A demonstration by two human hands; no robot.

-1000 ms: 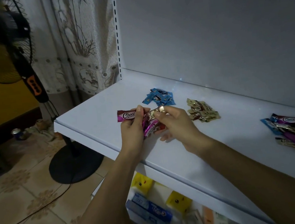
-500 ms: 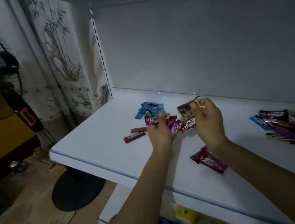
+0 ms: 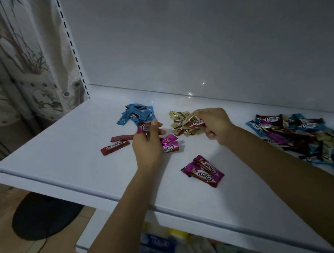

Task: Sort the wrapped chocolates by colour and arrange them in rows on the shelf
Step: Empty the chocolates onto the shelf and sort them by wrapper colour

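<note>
On the white shelf (image 3: 65,158) lie sorted groups of wrapped chocolates: a blue pile (image 3: 135,115) at the back, a gold pile (image 3: 179,123) to its right, two red bars (image 3: 115,145) at the left and magenta ones (image 3: 203,171) near the front. My left hand (image 3: 147,145) grips several magenta chocolates (image 3: 169,144) fanned between its fingers. My right hand (image 3: 214,125) pinches a gold wrapper and a red one (image 3: 194,122) just over the gold pile. A large mixed heap (image 3: 309,137) fills the right of the shelf.
The shelf's grey back panel (image 3: 193,40) rises behind the piles. A patterned curtain (image 3: 19,60) hangs at the left. A dark round fan base (image 3: 45,215) stands on the tiled floor. Packaged goods (image 3: 161,247) sit on the lower shelf.
My right hand has moved back and down over the gold pile with its wrappers. My left hand keeps its magenta bundle. The view has shifted right and closer.
</note>
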